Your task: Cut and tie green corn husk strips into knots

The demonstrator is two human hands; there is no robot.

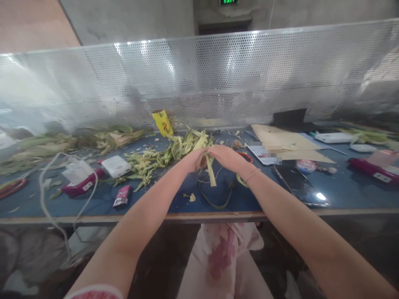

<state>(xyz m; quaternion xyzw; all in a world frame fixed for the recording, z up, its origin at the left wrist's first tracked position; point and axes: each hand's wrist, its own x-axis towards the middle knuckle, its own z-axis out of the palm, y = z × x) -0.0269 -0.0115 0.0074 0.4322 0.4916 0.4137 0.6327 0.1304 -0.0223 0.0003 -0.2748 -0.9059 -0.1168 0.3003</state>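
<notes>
Above the middle of the blue table, my left hand (198, 160) and my right hand (222, 154) meet with fingers curled around a pale green leaf strip (211, 171), whose end hangs down below them. A heap of green leaves and stems (183, 146) lies just behind and left of my left hand. Under my hands a thin dark green strand (220, 206) curves over the table. Red-handled scissors (245, 156) lie partly hidden beside my right hand. My fingertips are largely hidden between the two hands.
The blue table (174, 205) also bears a white device (116, 166), a small pink box (121, 196), a yellow packet (162, 123), a phone (299, 185) and brown paper (280, 139). A white cable (42, 187) hangs over the left edge. A perforated metal screen (215, 79) stands behind.
</notes>
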